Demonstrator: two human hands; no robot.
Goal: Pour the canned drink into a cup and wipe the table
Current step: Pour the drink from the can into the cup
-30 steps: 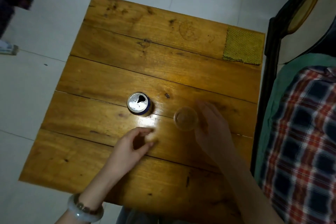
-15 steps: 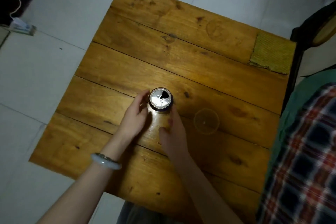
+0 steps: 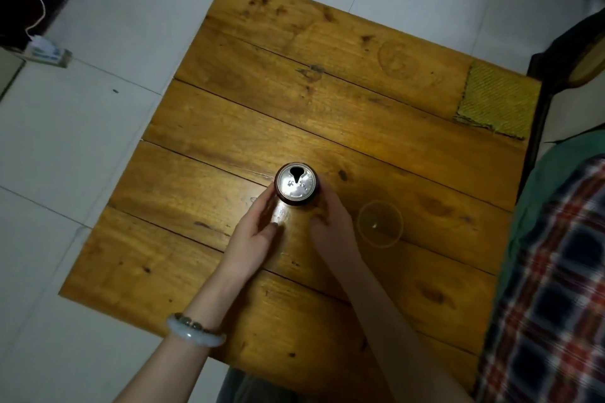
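Grip: left hand (image 3: pixel 257 240), right hand (image 3: pixel 331 226) clasp upright can (image 3: pixel 297 185).

I've one view to work from: the head camera, looking forward and steeply down on the table (image 3: pixel 343 114) from close above. The table fills most of the frame, turned on a diagonal, with the can (image 3: pixel 297 184) near centre. The left hand (image 3: pixel 253 239) and right hand (image 3: pixel 332 226) reach in from the bottom edge. Tiled floor (image 3: pixel 82 157) shows to the left and beyond.

A home, by the look: worn plank table (image 3: pixel 327 108) on white floor tiles (image 3: pixel 82 157), plaid bedding (image 3: pixel 556 271) right.
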